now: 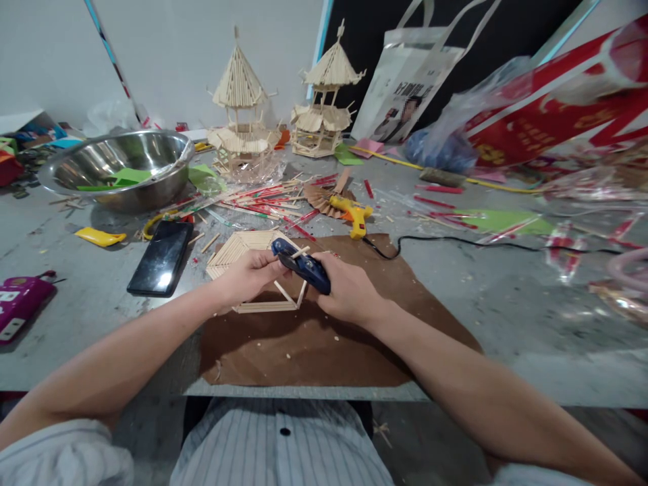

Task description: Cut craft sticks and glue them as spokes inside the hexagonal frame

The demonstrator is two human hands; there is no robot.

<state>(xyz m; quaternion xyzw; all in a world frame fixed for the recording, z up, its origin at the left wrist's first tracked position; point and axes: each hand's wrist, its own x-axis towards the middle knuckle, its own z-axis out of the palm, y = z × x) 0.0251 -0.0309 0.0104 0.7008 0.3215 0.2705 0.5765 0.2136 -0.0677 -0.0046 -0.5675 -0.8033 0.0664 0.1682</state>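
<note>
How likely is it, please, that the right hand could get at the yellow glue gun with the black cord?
Probably yes: the glue gun lies just beyond the right hand, nothing visible standing between, though that hand would likely have to release the dark blue handheld tool first.

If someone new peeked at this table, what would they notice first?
Probably the two pale, pointy-roofed towers made of thin sticks, standing towards the back of the grey table. Next, maybe the big, round, shiny metal bowl to the left of them. Then the dark blue handheld tool in the person's right hand, near the middle.
</note>
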